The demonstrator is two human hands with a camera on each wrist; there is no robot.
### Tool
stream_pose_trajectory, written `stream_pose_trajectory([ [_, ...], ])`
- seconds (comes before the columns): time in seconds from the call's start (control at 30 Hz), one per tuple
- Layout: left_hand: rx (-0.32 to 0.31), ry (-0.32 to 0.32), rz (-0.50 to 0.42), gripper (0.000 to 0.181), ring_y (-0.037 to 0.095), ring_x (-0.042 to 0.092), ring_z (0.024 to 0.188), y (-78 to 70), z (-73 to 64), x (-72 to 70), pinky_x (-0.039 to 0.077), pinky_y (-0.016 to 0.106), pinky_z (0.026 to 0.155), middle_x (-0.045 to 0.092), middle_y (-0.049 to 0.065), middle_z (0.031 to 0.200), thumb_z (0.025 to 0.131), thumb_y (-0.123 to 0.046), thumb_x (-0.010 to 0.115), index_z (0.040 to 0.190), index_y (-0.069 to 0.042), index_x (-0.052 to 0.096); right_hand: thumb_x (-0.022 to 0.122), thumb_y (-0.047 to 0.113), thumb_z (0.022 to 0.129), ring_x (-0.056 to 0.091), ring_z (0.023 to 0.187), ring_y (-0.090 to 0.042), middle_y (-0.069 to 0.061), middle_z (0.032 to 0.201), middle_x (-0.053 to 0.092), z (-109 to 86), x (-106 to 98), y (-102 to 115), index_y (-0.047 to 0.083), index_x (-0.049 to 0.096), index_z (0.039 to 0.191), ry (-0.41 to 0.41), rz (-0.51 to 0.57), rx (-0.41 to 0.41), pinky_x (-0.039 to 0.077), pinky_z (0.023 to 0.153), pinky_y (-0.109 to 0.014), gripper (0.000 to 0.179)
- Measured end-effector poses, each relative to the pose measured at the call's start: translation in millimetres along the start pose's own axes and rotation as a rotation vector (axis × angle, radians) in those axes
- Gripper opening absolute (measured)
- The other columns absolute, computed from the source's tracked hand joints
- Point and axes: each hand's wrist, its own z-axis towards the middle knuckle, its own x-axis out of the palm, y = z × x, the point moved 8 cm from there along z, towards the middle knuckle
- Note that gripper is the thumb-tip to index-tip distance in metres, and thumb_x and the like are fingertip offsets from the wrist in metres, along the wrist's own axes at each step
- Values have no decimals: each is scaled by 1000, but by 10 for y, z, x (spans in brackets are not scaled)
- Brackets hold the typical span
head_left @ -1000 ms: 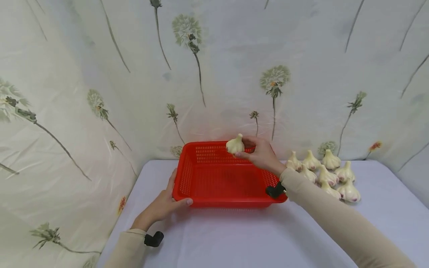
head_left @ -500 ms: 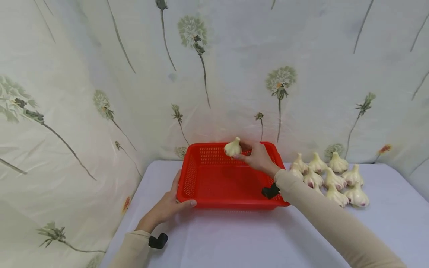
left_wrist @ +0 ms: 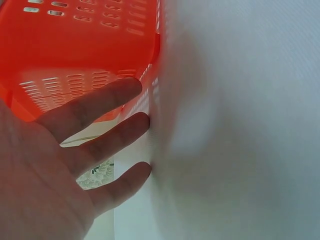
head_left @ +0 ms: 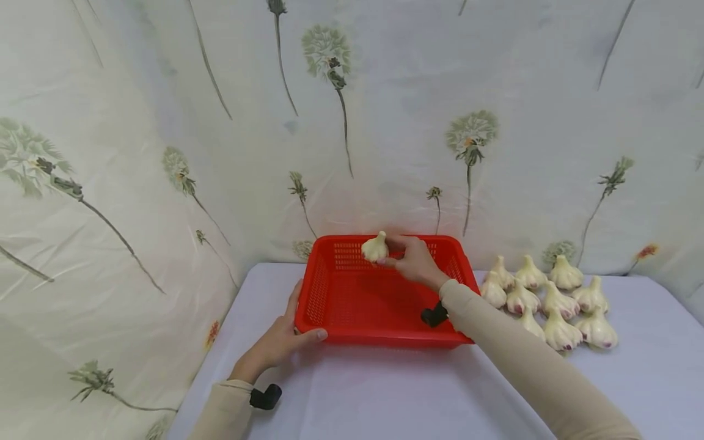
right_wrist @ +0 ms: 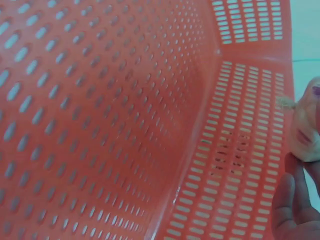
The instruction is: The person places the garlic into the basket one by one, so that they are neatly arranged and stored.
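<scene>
A: Red plastic basket (head_left: 379, 337), near to far, quick. What could go wrong?

B: Nearest, left grip (head_left: 277, 342): it only braces the basket's near left corner, so a bump could skid the basket over the counter (head_left: 357, 397). Farther, the garlic bulb (head_left: 375, 248) could slip if the pinch is too shallow. Then the right sleeve (head_left: 522, 360) could nudge the other bulbs (head_left: 558, 302) if it dips.

A: Grips?

B: Left: fingers straight and spread on the basket's side, thumb on the front rim, nothing pinched. Right grip (head_left: 411, 261): thumb and fingertips pinching the bulb, parted about its width.

A: Where's that bulb?

B: Above the basket, toward its wall on the counter's back-edge side; touching that wall or not, can't tell. Others cluster between basket and counter's right edge, toward the back right corner. Floral cloth (head_left: 385, 134) beyond the back edge.
</scene>
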Motion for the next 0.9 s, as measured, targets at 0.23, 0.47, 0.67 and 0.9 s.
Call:
stream_pose_trajectory([
  [0.23,12,11,-30,108,21,54,111,1,19,13,52,37,81,59,0,127,80,-47,78,153,-51,-1,81,21,83,63,111,-24,-1,127,65,136,96,12,19,64,132,19,41,-16,52,94,-50,52],
  [0.47,11,14,-10,109,18,54,112,3,4,-3,51,39,87,59,0,129,79,-50,77,154,-48,-2,81,17,83,64,113,-26,-5,126,67,263,280,47,15,65,131,79,47,-45,49,97,-53,51],
  [0.67,17,7,-18,107,19,53,115,14,7,-7,52,39,86,57,-2,132,80,-48,77,154,-49,-1,80,21,84,62,117,-26,-6,126,67,345,472,34,12,64,132,182,25,20,50,97,-47,51],
  [0.9,12,-7,-17,107,19,53,116,53,-3,-17,54,37,83,55,-2,134,78,-52,77,153,-50,0,79,20,85,63,117,-24,-6,126,67,435,649,23,12,64,133,252,-77,-8,50,99,-45,51],
])
